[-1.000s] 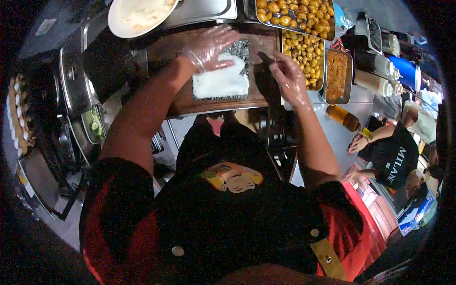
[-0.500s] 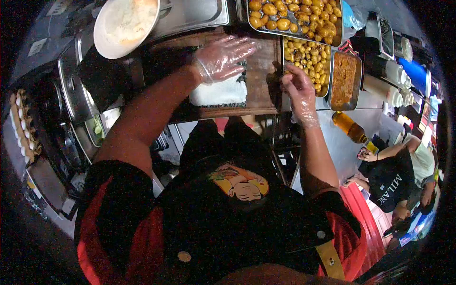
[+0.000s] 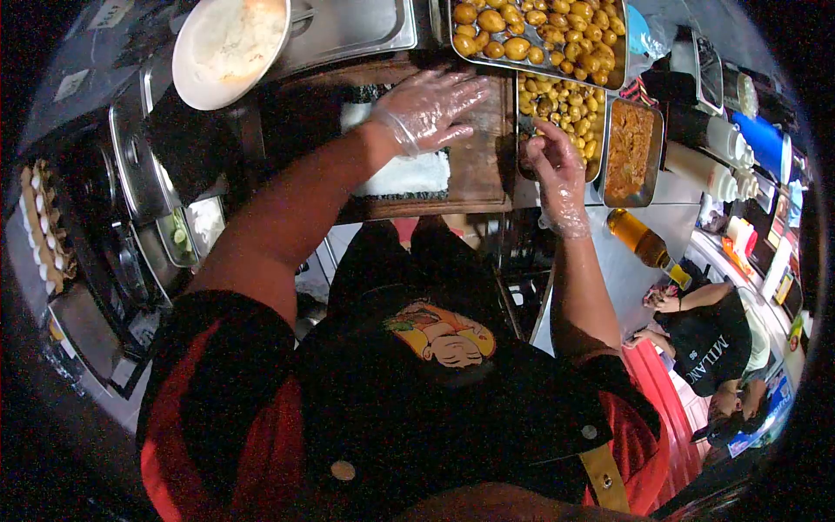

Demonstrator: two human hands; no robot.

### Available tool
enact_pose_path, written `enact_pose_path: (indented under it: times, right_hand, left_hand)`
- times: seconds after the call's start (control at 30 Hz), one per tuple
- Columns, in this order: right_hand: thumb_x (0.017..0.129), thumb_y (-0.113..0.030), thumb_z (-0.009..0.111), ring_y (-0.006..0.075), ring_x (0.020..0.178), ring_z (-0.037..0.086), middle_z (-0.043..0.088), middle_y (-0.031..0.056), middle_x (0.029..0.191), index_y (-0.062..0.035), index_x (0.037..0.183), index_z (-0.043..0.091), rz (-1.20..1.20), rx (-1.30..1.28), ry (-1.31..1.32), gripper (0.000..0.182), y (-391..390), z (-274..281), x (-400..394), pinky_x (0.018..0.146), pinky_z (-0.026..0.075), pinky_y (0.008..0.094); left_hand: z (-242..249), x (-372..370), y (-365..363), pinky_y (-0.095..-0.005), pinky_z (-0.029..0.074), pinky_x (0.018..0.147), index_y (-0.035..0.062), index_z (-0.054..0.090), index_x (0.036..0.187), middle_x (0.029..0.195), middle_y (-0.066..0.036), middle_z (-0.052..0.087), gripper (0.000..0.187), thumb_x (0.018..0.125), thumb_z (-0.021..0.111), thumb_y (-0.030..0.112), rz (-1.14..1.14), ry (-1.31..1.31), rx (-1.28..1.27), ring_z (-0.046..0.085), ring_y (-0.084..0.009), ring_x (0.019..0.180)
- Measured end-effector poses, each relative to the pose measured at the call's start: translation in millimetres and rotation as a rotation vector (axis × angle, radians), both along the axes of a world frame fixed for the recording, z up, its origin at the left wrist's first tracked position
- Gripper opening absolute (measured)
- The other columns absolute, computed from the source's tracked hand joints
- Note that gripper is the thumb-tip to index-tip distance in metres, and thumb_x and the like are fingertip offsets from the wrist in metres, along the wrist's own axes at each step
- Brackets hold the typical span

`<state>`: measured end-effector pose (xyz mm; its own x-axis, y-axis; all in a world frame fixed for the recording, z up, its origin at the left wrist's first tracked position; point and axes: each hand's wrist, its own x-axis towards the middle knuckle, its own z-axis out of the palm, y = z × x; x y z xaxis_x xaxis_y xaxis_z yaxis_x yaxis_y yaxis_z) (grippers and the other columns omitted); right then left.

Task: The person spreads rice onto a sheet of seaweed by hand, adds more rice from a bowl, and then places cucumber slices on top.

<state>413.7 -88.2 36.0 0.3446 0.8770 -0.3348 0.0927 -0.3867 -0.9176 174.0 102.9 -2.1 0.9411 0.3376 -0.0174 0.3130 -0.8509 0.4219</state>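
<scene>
My left hand [image 3: 430, 111], in a clear plastic glove, lies flat with fingers outstretched over a sheet of nori spread with white rice [image 3: 404, 177]. Its palm covers the middle of the rice, and its fingertips reach past the sheet over the wooden board [image 3: 487, 174]. Dark nori edges show along the rice. My right hand [image 3: 559, 178], gloved too, hovers at the board's right side, beside the tray of small yellow potatoes [image 3: 590, 130]. Its fingers are loosely bent, with thumb and forefinger apart and nothing visible between them.
A white bowl of rice [image 3: 196, 74] stands at the back left. A tray of larger glazed potatoes [image 3: 522, 52] and a pan of shredded orange-brown food [image 3: 628, 148] are at right. An oil bottle [image 3: 639, 237] lies toward a person in a black shirt [image 3: 718, 335].
My left hand has slid slightly to the right across the rice, uncovering more of its left part. My right hand has barely moved, its fingers slightly more curled.
</scene>
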Motion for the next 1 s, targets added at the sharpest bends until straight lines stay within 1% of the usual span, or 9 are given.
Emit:
enact_pose_path:
  times: [0.07, 0.17, 0.27, 0.73, 0.8, 0.83, 0.87, 0.93, 1.0]
  right_hand:
    - [0.105, -0.009, 0.076, 0.0123, 0.111, 0.065, 0.07, 0.0013, 0.118, -0.0038, 0.149, 0.067, 0.002, -0.002, -0.008, 0.045, 0.2, 3.8, -0.2, 0.107, 0.052, 0.0314]
    - [0.106, -0.013, 0.077, 0.0122, 0.11, 0.065, 0.07, 0.0011, 0.117, -0.0045, 0.148, 0.067, -0.013, -0.011, -0.005, 0.044, -0.7, 10.0, -2.0, 0.106, 0.053, 0.0314]
    - [0.106, -0.014, 0.078, 0.012, 0.109, 0.065, 0.07, 0.0008, 0.116, -0.005, 0.148, 0.068, -0.027, -0.009, 0.012, 0.044, -4.5, 10.2, -0.8, 0.105, 0.053, 0.031]
    - [0.106, -0.009, 0.076, 0.012, 0.108, 0.065, 0.07, 0.0017, 0.114, -0.0042, 0.145, 0.067, -0.021, 0.031, 0.028, 0.041, -21.0, 9.2, -7.5, 0.102, 0.054, 0.0305]
    - [0.106, -0.01, 0.075, 0.0123, 0.107, 0.065, 0.07, 0.0021, 0.113, -0.0045, 0.145, 0.067, -0.058, 0.007, 0.118, 0.04, -20.9, 14.1, -9.7, 0.103, 0.054, 0.0315]
    - [0.107, -0.011, 0.074, 0.0116, 0.105, 0.065, 0.072, 0.0023, 0.113, -0.0041, 0.142, 0.069, -0.061, 0.009, 0.061, 0.037, -19.1, 17.8, -10.9, 0.102, 0.054, 0.0311]
    - [0.107, -0.011, 0.074, 0.0116, 0.105, 0.065, 0.072, 0.0023, 0.113, -0.0041, 0.142, 0.069, -0.056, 0.016, 0.058, 0.037, -17.0, 18.8, -10.1, 0.102, 0.054, 0.0311]
    - [0.107, -0.012, 0.074, 0.0119, 0.104, 0.066, 0.073, 0.0026, 0.111, -0.0028, 0.139, 0.071, -0.068, 0.02, -0.066, 0.033, -19.1, 12.3, -9.0, 0.101, 0.054, 0.031]
    - [0.108, -0.013, 0.073, 0.0136, 0.105, 0.067, 0.075, 0.004, 0.112, -0.0027, 0.137, 0.072, -0.032, 0.043, -0.041, 0.031, -16.3, -1.9, -9.6, 0.102, 0.054, 0.0319]
  left_hand:
    - [5.4, 3.7, -3.6, -0.0522, 0.029, 0.135, 0.0169, 0.037, 0.174, 0.18, -0.007, 0.038, 0.074, 0.113, 0.048, 0.059, 0.003, 0.071, 0.039, 0.039, -0.0309, 0.163]
    - [11.2, 10.7, -7.5, -0.0532, 0.028, 0.135, 0.0197, 0.035, 0.175, 0.182, -0.005, 0.034, 0.075, 0.113, 0.048, 0.06, 0.004, 0.112, 0.059, 0.038, -0.031, 0.164]
    - [-1.0, 15.3, -10.4, -0.0602, 0.04, 0.126, 0.0201, 0.034, 0.175, 0.18, -0.008, 0.037, 0.078, 0.11, 0.056, 0.058, 0.009, 0.005, 0.083, 0.047, -0.0371, 0.157]
    - [-3.8, 55.9, -28.9, -0.0611, 0.031, 0.132, 0.0253, 0.03, 0.177, 0.182, -0.005, 0.034, 0.086, 0.107, 0.052, 0.07, 0.07, 0.007, 0.101, 0.041, -0.0377, 0.162]
    - [-5.8, 61.6, -27.7, -0.0604, 0.03, 0.133, 0.0229, 0.033, 0.175, 0.181, -0.007, 0.036, 0.087, 0.106, 0.054, 0.071, 0.028, -0.191, 0.085, 0.04, -0.037, 0.162]
    - [-5.6, 59.4, -30.1, -0.0589, 0.034, 0.131, 0.0157, 0.045, 0.169, 0.175, -0.013, 0.046, 0.079, 0.106, 0.064, 0.059, 0.025, -0.325, 0.058, 0.044, -0.0375, 0.16]
    - [-6.3, 50.9, -33.0, -0.0589, 0.034, 0.131, 0.0157, 0.045, 0.169, 0.175, -0.013, 0.046, 0.079, 0.106, 0.064, 0.059, 0.028, -0.328, 0.065, 0.044, -0.0375, 0.16]
    - [-1.8, 16.5, -38.4, -0.0582, 0.037, 0.129, 0.0096, 0.057, 0.161, 0.167, -0.017, 0.055, 0.071, 0.102, 0.075, 0.044, 0.14, -0.531, -0.156, 0.048, -0.0384, 0.157]
    - [-17.9, -31.2, -30.5, -0.0582, 0.039, 0.129, 0.0056, 0.063, 0.155, 0.161, -0.02, 0.061, 0.067, 0.095, 0.081, 0.031, 0.255, -0.725, -0.163, 0.052, -0.0398, 0.154]
